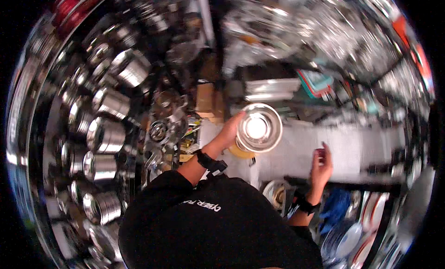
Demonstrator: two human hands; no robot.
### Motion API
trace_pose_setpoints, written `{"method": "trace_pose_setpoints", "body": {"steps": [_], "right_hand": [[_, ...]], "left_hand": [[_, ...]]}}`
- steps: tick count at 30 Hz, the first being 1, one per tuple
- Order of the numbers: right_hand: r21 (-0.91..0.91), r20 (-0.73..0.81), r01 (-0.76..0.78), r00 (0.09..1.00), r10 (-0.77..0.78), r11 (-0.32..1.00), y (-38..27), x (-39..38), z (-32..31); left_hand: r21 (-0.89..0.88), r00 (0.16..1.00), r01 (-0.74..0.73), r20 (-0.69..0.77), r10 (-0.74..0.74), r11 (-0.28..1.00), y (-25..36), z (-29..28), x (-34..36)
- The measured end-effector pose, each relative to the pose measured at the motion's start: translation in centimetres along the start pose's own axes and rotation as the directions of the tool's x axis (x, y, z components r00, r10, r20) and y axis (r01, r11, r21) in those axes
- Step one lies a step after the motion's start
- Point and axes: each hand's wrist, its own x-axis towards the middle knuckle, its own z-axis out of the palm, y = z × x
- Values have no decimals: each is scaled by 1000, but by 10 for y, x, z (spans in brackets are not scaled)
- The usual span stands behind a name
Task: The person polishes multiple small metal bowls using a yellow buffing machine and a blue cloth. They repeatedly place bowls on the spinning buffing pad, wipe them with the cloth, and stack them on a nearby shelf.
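Observation:
My left hand (231,132) grips a shiny round steel bowl (259,127) by its left side, near the middle of the view. A yellow round object (241,153) shows partly beneath the bowl. My right hand (321,163) is to the right of the bowl, apart from it, with its fingers loosely bent and nothing visible in them.
Steel pots (105,134) line shelves on the left. A cardboard box (206,97) and teal trays (314,83) lie ahead. A pale floor (352,151) runs across the middle right. Plates (340,239) and a blue item (333,206) are at lower right. Much is blurred.

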Motion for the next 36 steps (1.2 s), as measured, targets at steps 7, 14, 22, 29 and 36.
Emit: {"method": "trace_pose_setpoints", "body": {"steps": [7,14,22,29,36], "right_hand": [[508,771,-547,633,-68,665,-108,17,216],[537,773,-290,545,-325,792,-236,42,350],[723,656,-273,559,-507,635,-382,79,475],[673,678,-151,517,-522,724,-417,72,529],[659,691,-174,524,-498,731,-369,76,518]], "left_hand": [[42,916,-331,-224,332,943,62,-97,-32],[100,818,-459,-340,464,883,116,-189,-116],[229,716,-466,-470,516,855,116,-231,-184],[250,716,-414,-505,482,875,112,-240,-188],[213,763,-407,-456,459,888,114,-241,-167]]}}
